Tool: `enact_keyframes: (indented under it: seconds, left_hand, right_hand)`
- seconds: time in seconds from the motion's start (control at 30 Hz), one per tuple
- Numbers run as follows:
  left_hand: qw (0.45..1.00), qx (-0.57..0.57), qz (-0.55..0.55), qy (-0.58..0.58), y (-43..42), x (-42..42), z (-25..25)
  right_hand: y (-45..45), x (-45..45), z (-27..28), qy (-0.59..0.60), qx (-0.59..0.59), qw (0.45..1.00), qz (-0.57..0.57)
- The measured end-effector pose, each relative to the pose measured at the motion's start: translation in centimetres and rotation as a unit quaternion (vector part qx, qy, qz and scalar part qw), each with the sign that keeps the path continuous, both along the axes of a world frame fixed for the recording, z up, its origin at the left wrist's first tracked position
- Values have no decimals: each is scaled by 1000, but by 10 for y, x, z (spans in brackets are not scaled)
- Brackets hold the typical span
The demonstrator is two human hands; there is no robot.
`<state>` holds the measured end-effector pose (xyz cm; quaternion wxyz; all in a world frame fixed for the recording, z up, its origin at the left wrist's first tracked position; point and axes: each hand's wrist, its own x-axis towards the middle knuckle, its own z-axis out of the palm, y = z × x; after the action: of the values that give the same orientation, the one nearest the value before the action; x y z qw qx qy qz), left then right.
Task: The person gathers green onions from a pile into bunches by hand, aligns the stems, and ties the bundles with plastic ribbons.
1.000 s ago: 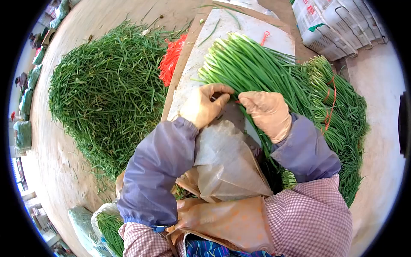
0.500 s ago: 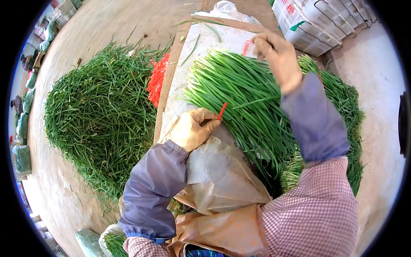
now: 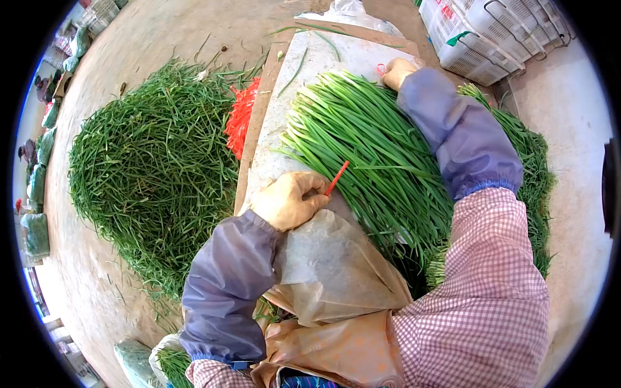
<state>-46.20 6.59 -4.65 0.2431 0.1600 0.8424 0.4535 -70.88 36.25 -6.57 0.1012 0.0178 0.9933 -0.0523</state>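
A thick bundle of green chives (image 3: 369, 142) lies across a pale board (image 3: 284, 97), its light stem ends toward the upper left. On the near side, my left hand (image 3: 291, 199) pinches the end of a red tie (image 3: 337, 178) between thumb and fingers. The tie's middle stretch is hidden by the chives. At the far side of the bundle, my right hand (image 3: 398, 72) is closed, mostly seen from the back. A small red loop of tie shows at its fingertips. Both forearms wear purple-grey sleeve covers.
Left of the board, a big heap of loose green leaves (image 3: 152, 174) covers the floor. Red tie strips (image 3: 242, 116) hang in a bunch at the board's left edge. More chives (image 3: 517, 155) are stacked on the right, with white plastic crates (image 3: 485, 39) behind.
My right hand has come down from above the bundle to its far edge, beside the red loop. My left hand keeps its pinch on the tie, almost in place.
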Motion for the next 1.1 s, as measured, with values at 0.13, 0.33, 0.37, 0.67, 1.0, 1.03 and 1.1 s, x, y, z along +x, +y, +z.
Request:
enact_keyframes:
  seconds: [0.13,0.33,0.37,0.67,1.0,1.03,1.1]
  left_hand:
    - [998,7,44,-42,-2,6,14]
    - [979,54,36,194,15,11,29]
    - [963,54,19,263,22,9,34]
    - [824,-19,-54,563,48,-1,43]
    - [956,77,110,259,40,16,35]
    - [963,92,123,220,39,15,34]
    - [977,75,118,158,38,13,34]
  right_hand:
    - [25,33,-2,72,-106,991,36]
    - [10,97,-3,146,-558,816,-39]
    - [3,106,-3,121,-596,792,-44]
    - [-46,165,6,66,-681,728,-36]
    - [-61,182,37,-62,-621,780,45]
    - [-63,184,35,-59,-635,770,23]
    - [-62,186,26,-55,-656,753,4]
